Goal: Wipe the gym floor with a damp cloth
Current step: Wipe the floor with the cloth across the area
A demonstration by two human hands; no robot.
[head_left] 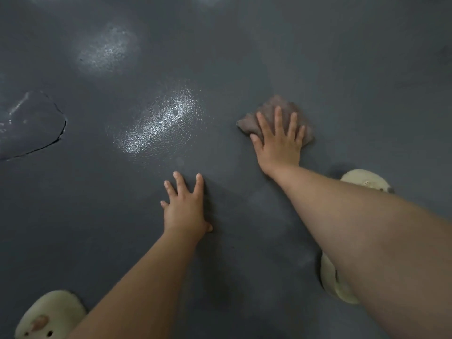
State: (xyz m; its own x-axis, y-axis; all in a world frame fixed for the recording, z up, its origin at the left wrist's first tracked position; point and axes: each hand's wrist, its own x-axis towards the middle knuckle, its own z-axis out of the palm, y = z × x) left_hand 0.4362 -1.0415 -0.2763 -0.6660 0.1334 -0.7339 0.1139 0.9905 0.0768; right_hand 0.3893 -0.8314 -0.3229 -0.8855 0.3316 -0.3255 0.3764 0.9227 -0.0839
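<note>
While the person crouched low over the dark grey gym floor, the right hand lay flat on a brownish cloth, its fingers straight and spread, pressing the cloth down rather than curling round it. The cloth sat crumpled on the floor to the right of centre, its edges showing beyond the fingertips and at the thumb side, while the palm covered its near part. The bare right forearm ran from the lower right corner up to that hand.

The left hand rested palm-down straight on the floor, nearer the person and to the left of the cloth, well apart from it. Its fingers were also straight and splayed, holding nothing, with the thumb tucked out to the right by the wrist.

Between and beyond the two hands a bright glare patch shone on the pebbled surface, and a second, fainter one lay farther off to the upper left. At the left edge a curved crack outlined a lifted or damaged section of the flooring.

Pale cream slippers showed around the arms: one at the bottom left corner, one just behind the right wrist, and another pale piece partly hidden under the right forearm.
</note>
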